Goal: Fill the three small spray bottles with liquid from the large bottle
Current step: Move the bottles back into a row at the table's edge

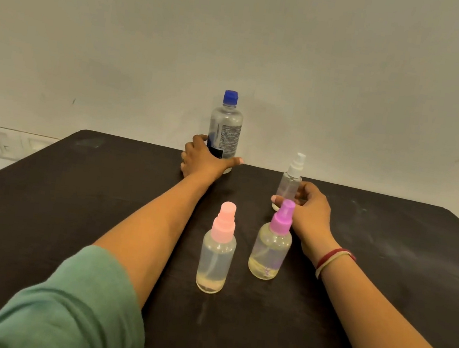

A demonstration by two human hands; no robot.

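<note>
The left hand's (203,161) grip curls round the base of the large bottle (226,126), a clear plastic cylinder with a blue cap, upright at the far edge of the matte dark surface (69,210). The right hand's (310,211) grip holds the slim white sprayer (291,179). Nearer stand the pink sprayer (216,260) and purple sprayer (270,250), both translucent and round-shouldered, with pale liquid low inside.

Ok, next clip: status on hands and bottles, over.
Left hand grips large bottle low, blue cap on. Right hand curled round white-capped spray bottle, cap on. Pink-capped bottle and purple-capped bottle capped, nearly empty; purple one close before right hand.
</note>
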